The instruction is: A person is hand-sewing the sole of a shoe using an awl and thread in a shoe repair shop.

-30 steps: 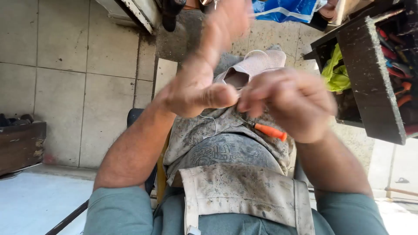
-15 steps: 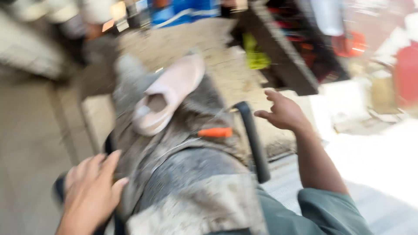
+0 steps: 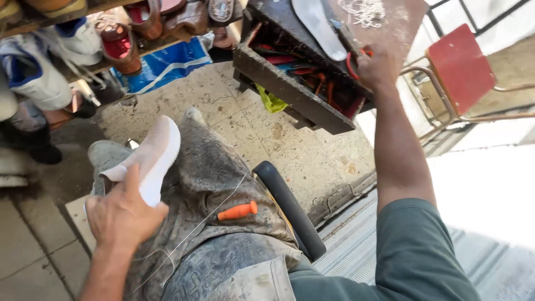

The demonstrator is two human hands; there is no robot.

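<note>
My left hand (image 3: 122, 214) grips the heel end of a pale pink knit shoe (image 3: 153, 156) that lies on my lap, over a worn grey apron (image 3: 217, 178). An orange-handled awl (image 3: 238, 210) rests on the apron beside a loose white thread (image 3: 195, 226). My right hand (image 3: 378, 67) is stretched out to a dark wooden tool tray (image 3: 290, 83) and closes around the red handles of a tool (image 3: 353, 62) lying in it. A white insole (image 3: 317, 25) lies on top of the tray.
A black chair armrest (image 3: 290, 209) runs beside my right thigh. A red-seated metal chair (image 3: 460, 64) stands at the right. Shoes crowd a shelf (image 3: 139, 33) at the back, above a blue bag (image 3: 164, 64). Stone tiles cover the floor.
My hands, together on the shoe a second ago, have parted. The right hand has reached out to the tool tray; the left has taken the shoe's heel on my lap.
</note>
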